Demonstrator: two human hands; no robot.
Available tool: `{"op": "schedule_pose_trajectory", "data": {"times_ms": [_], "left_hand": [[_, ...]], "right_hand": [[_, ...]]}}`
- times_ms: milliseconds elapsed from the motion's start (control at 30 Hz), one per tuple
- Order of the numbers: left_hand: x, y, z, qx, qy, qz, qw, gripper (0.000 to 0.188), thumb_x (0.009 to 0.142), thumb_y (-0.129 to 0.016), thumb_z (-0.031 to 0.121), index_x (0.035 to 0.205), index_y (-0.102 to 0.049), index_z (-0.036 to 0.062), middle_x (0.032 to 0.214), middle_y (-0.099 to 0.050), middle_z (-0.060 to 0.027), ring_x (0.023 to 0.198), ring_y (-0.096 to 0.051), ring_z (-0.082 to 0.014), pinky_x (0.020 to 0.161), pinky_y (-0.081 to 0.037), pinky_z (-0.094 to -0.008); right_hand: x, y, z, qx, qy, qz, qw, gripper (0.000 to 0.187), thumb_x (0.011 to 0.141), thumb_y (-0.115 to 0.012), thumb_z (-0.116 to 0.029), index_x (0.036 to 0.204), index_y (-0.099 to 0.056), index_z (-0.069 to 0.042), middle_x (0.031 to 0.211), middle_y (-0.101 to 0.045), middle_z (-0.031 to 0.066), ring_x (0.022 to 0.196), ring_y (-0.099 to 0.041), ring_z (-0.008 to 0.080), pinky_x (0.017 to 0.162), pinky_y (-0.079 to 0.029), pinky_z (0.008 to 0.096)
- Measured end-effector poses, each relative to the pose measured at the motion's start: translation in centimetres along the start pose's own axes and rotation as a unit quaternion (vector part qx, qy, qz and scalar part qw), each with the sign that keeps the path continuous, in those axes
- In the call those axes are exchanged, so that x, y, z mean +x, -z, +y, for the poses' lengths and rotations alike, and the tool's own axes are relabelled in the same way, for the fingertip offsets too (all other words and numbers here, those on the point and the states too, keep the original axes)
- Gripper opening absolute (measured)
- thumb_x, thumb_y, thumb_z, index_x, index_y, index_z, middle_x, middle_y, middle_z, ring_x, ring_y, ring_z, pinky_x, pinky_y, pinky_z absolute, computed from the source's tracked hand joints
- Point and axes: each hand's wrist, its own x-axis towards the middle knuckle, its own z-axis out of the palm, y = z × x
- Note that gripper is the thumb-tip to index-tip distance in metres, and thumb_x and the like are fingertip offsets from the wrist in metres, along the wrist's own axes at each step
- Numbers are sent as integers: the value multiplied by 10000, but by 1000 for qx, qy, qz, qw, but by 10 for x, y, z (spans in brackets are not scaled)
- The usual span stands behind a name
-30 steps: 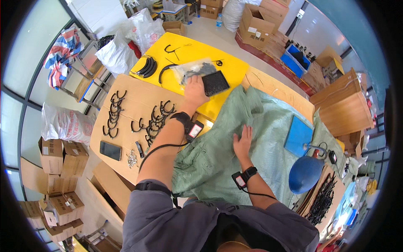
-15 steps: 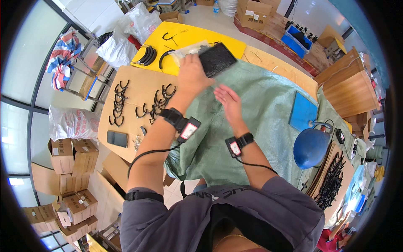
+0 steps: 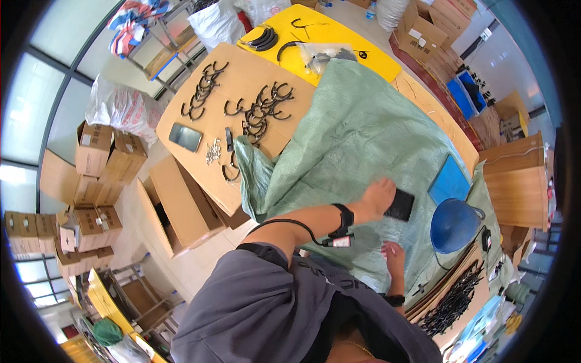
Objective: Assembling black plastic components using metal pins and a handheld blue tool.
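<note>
A thin black rectangular pad (image 3: pixel 400 205) is over the green woven sheet (image 3: pixel 339 133), on the right side of the table. My left hand (image 3: pixel 377 197) reaches across and is closed on the pad's left edge; whether the pad rests on the sheet I cannot tell. Nearer my body, my right hand (image 3: pixel 393 254) is just below the pad and apart from it. Its fingers are loosely spread, and nothing shows in them. To the right of the pad are a flat blue block (image 3: pixel 449 180) and a blue round-headed lamp (image 3: pixel 452 225).
Black curved parts (image 3: pixel 263 112), a phone (image 3: pixel 185 137) and small metal pieces (image 3: pixel 213 152) lie on the cardboard at left. A clear plastic bag (image 3: pixel 324 55) sits on the yellow board (image 3: pixel 369 57). Black pieces (image 3: pixel 454 305) are heaped at lower right; an open carton (image 3: pixel 181 202) stands lower left.
My left hand has carried the black pad from the yellow board toward me and to the right. My right hand has drawn back toward my body. The view has shifted.
</note>
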Motion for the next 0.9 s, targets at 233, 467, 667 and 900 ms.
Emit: {"op": "schedule_pose_trajectory", "data": {"times_ms": [233,467,667,900], "left_hand": [[-28,-80,49,-19,-114,74,991,458,456,-580,129,865,-451,-32,871,-411,-85,850,-369,-204,650,-352,-239],[-40,-88,52,-11,-119,89,989,593,412,-624,208,919,-434,-34,898,-411,-87,871,-362,-201,671,-352,-248],[-48,-62,38,-77,-142,60,985,634,449,-659,243,963,-404,-27,935,-411,-107,952,-343,-249,693,-367,-304],[-130,33,-29,-232,-9,11,973,373,633,-548,173,951,-438,12,880,-483,-150,773,-500,-254,635,-403,-343]], "right_hand": [[-28,35,19,-236,35,-13,971,172,688,-436,-78,806,-521,15,665,-546,99,609,-531,146,571,-410,237],[-31,24,24,-192,56,-52,978,185,697,-467,-97,842,-509,11,743,-544,136,648,-525,190,590,-404,263],[-19,17,12,-199,81,-87,973,190,699,-470,-97,851,-508,11,748,-543,135,646,-520,184,588,-404,259],[0,-11,-53,-244,168,-86,951,199,700,-488,-129,847,-520,1,725,-549,114,631,-518,169,576,-403,249]]}}
